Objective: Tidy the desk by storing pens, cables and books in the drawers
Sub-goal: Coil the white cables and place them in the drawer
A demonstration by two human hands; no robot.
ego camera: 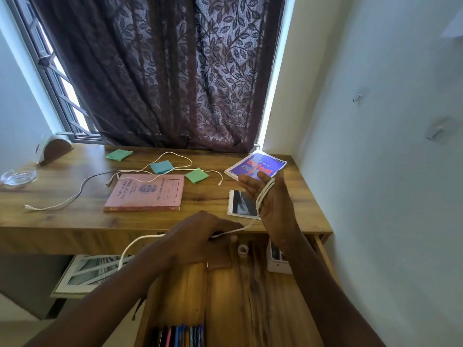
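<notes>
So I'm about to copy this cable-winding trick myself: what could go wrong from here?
1. The cable is wound around the open right hand; loose loops could slide off the fingers.
2. Its free end hangs off the desk edge past the left hand and might snag as it is drawn in.
3. Pens already lie in the open drawer, so a loose coil could tangle with them.

Wooden table [62,219] set against a window [62,86], dark leaf-patterned lace curtain [175,71] (daylight glowing at both edges), pale plain walls [388,121], two small hooks [358,97] on the right wall
</notes>
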